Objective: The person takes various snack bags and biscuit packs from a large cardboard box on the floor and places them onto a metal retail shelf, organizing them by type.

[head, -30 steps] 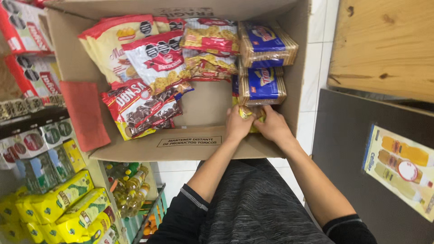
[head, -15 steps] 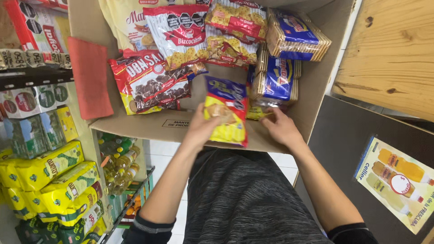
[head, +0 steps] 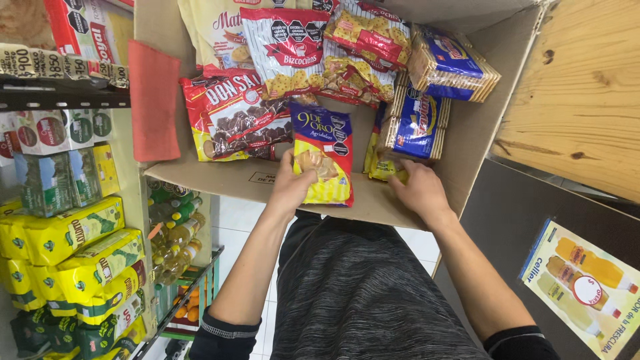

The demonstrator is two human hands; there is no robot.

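- Two hands work inside the open cardboard box (head: 427, 207); my left hand (head: 290, 190) is clamped on the lower edge of a purple-and-yellow cracker bag (head: 325, 157), held upright against the front wall of the box.
- My right hand (head: 420, 190) is curled over a small yellow packet (head: 385, 170) at the box floor, just under the blue cracker packs (head: 419, 127); I can't tell if it really grips or only presses.
- Doing this well, my call: keep the bag pinched by its bottom seam, not the middle, so the crackers don't crush; lift straight up to get past the box lip.
- The yellow packet sits wedged under the blue stack, so it wants easing sideways, not yanking, or the stack tips.
- Around: a red-and-yellow chocolate cookie bag (head: 233, 120) touches the left side of the held bag; a white-and-red biscuit bag (head: 287, 53) and red-and-yellow snack bags (head: 363, 47) lie behind.
- A red cloth (head: 155, 100) hangs on the left box flap.
- Shelf at left holds yellow-green packets (head: 67, 230) and oil bottles (head: 175, 230), near my left elbow.
- A wooden panel (head: 580, 93) at right crowds the right arm.
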